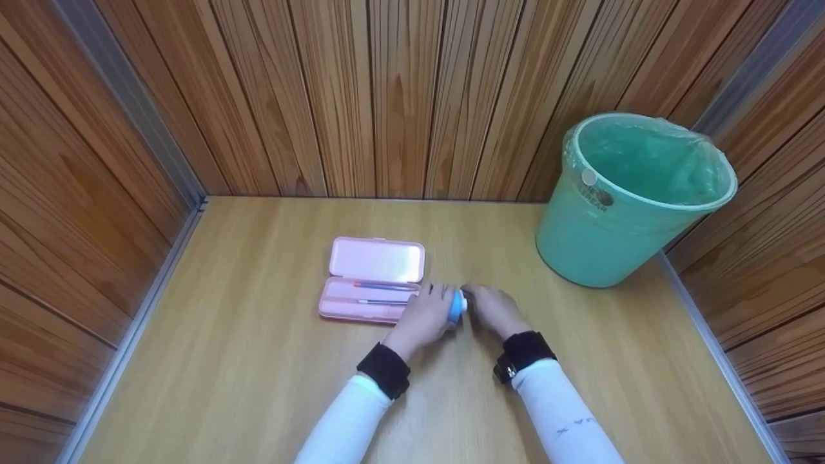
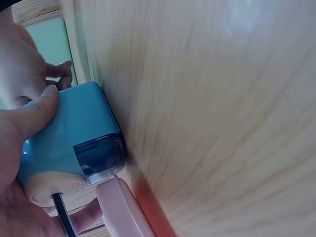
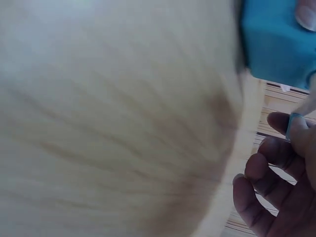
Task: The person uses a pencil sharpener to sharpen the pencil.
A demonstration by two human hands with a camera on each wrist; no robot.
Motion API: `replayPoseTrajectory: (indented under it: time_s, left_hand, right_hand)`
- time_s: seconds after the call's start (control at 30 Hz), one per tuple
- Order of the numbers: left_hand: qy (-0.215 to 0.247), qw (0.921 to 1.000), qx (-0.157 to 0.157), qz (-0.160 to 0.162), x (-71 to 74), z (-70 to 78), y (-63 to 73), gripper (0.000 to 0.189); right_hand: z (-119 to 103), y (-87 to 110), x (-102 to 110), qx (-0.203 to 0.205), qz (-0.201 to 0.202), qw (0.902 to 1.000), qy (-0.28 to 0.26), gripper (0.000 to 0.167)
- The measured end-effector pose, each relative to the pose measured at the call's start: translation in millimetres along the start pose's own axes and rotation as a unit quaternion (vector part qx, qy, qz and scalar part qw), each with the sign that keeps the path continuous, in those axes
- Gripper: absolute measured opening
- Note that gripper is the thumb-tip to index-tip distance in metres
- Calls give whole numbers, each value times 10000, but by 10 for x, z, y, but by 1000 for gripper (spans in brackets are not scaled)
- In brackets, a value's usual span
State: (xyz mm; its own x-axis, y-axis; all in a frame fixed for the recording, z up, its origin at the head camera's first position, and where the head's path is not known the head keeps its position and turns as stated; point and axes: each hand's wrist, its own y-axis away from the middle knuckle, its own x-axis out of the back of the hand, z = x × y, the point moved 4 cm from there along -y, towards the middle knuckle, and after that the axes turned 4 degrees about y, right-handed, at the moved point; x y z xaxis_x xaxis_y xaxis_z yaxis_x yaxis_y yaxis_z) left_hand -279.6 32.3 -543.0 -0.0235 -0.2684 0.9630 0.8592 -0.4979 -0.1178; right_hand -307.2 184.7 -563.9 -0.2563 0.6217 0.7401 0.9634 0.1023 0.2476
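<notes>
Head view, forearms (image 1: 348,422) converging, left fingers (image 1: 439,294) curled round blue sharpener (image 1: 456,309), right fingers (image 1: 477,294) pinching its knob (image 3: 290,127)

I've got a mint-green bin (image 1: 596,248) on my feed, see-through liner (image 1: 657,161) over its rim, back right by plank walls (image 1: 399,96).

my head camera looked forward and down from above the table (image 1: 258,386), my left wrist view ran sideways, close to the sharpener (image 2: 79,118), toward my right hand (image 2: 24,66), my right wrist view faced that hand closely, all three shared the sharpener
</notes>
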Motion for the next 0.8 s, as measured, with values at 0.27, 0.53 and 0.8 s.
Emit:
replayPoseTrajectory:
  time_s: [0.27, 0.53, 0.8]
  left_hand:
    - [64, 10000, 55, -53, -24, -11, 35, 67]
    - [-184, 9997, 26, 166, 3, 2, 27, 70]
    - [-45, 9999, 116, -67, -10, 13, 7, 73]
  right_hand:
    - [-44, 33, -52, 732, 77, 9896, 1232, 37]
    - [-78, 48, -90, 1231, 346, 9648, 2298, 26]
    - [-62, 118, -88, 1563, 609, 9537, 2497, 18]
